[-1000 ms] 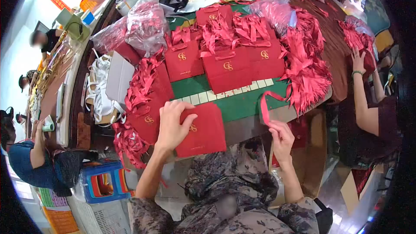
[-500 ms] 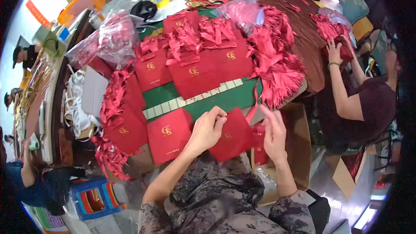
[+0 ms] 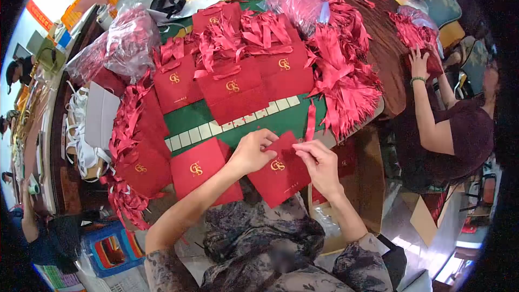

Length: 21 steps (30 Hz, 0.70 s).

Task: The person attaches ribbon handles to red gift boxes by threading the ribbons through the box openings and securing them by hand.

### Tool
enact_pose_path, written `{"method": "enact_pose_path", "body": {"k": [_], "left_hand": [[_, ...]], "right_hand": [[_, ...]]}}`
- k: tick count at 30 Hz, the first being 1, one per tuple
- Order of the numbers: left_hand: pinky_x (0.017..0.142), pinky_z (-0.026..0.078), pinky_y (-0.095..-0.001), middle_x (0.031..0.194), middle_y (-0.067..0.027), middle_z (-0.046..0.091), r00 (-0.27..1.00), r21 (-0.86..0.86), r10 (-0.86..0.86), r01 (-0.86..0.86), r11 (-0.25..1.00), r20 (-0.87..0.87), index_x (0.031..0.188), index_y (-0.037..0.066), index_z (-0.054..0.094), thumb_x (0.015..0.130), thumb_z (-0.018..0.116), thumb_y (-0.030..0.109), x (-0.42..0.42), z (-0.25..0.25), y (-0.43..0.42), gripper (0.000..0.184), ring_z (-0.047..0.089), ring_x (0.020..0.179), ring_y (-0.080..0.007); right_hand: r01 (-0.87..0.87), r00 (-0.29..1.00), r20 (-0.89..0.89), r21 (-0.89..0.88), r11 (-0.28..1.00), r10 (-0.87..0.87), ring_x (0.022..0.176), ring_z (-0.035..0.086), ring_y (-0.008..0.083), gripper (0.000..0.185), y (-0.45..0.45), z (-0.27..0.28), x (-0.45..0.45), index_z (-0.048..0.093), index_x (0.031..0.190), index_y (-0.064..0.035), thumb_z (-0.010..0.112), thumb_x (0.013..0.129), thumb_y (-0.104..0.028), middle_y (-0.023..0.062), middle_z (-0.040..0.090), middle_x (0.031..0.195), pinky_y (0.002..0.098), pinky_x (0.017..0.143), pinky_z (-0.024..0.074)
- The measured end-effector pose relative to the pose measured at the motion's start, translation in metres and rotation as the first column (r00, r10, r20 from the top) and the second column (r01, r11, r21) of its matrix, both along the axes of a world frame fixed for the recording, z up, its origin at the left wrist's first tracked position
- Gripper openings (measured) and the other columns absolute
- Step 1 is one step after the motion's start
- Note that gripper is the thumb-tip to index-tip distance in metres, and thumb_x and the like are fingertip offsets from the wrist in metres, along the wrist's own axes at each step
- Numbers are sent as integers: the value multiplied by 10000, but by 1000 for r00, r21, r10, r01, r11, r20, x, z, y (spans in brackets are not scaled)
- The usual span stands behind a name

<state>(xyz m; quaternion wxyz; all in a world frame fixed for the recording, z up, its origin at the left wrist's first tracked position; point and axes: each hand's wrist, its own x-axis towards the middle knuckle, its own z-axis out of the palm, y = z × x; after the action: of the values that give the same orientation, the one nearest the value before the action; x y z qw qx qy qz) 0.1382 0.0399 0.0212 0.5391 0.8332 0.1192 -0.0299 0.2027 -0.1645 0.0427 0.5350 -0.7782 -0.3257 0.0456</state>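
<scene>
My left hand (image 3: 254, 152) is closed on the upper left edge of a red paper bag (image 3: 280, 176) with a gold monogram, held tilted above my lap. My right hand (image 3: 320, 166) pinches at the bag's upper right edge, thumb and forefinger together. A strip of red ribbon (image 3: 311, 120) runs upward from behind these fingers; its lower end is hidden. Left of my left forearm lies another red bag (image 3: 197, 168) with the same monogram. Beyond my hands, a white marked strip (image 3: 232, 124) crosses the green table surface (image 3: 243, 139).
Red bags (image 3: 232, 89) with ribbons stand at the back. A heap of loose ribbons (image 3: 343, 86) lies right, and more ribbons (image 3: 127, 124) hang left. Plastic-wrapped bundles (image 3: 132, 43) sit behind. An open carton (image 3: 370, 173) stands by my right arm. A co-worker (image 3: 443, 135) sits at the right.
My right hand has moved left and down to the bag's upper edge and closed in a pinch. The bag has tilted, showing its monogram more fully. The view has shifted slightly.
</scene>
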Motion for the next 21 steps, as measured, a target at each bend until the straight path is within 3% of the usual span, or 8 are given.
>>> {"method": "enact_pose_path", "body": {"k": [1,2,6,8,11,15,17,21], "left_hand": [[762,535,-285,936,-111,711,1000,-36,8,-8,999,4,1114,-30,633,798,750,18,0,0,0,341,651,848,-122],[772,538,-286,946,-123,719,1000,-72,18,-17,997,7,1113,-32,636,798,747,12,0,0,0,337,661,862,-128],[771,539,-284,953,-121,720,999,-53,13,-12,999,29,1113,-38,633,817,726,9,3,-2,-1,314,664,860,-126],[770,539,-280,956,-116,721,998,-175,0,-10,984,-61,1112,-39,631,842,697,14,7,-5,0,283,668,860,-125],[764,541,-279,952,-111,722,996,-139,9,-21,990,-87,1110,-36,630,859,670,17,11,-15,1,260,672,855,-125],[755,541,-282,941,-112,721,997,-104,-8,-1,995,-81,1106,-32,630,861,665,19,11,-19,2,253,673,848,-129],[744,539,-285,936,-111,721,996,-67,-9,3,998,-83,1109,-29,626,857,674,28,11,-17,2,262,671,835,-130],[731,535,-287,926,-110,720,997,-73,0,-6,997,-77,1106,-29,624,845,698,42,12,-20,2,281,665,820,-129]], "right_hand": [[-24,998,59,-4,1000,24,850,665,173,178,3,-2,0,734,1015,-9,734,837,-2,94,688,914,282,746,523],[-39,999,-8,10,999,39,845,661,186,170,6,-5,0,742,988,-12,747,818,-8,100,689,946,295,730,520],[12,999,31,-70,997,-10,811,655,194,164,13,-7,1,749,957,-15,758,793,-11,97,702,915,312,706,517],[46,974,224,-120,992,-18,795,649,253,144,17,-14,7,742,942,-46,757,798,-53,92,687,842,339,722,517],[40,993,114,-137,990,-25,805,653,267,139,18,-23,8,746,918,-60,760,779,-64,82,696,813,341,702,512],[24,990,138,-134,991,-5,813,680,240,144,19,-25,5,745,934,-27,746,791,-12,91,707,838,341,733,529],[20,976,215,-172,985,17,851,687,271,150,18,-23,3,721,968,-27,713,821,1,105,694,880,349,757,537],[38,988,156,-189,981,-8,836,682,286,144,17,-19,3,691,983,-25,689,844,11,113,674,910,365,742,536]]}}
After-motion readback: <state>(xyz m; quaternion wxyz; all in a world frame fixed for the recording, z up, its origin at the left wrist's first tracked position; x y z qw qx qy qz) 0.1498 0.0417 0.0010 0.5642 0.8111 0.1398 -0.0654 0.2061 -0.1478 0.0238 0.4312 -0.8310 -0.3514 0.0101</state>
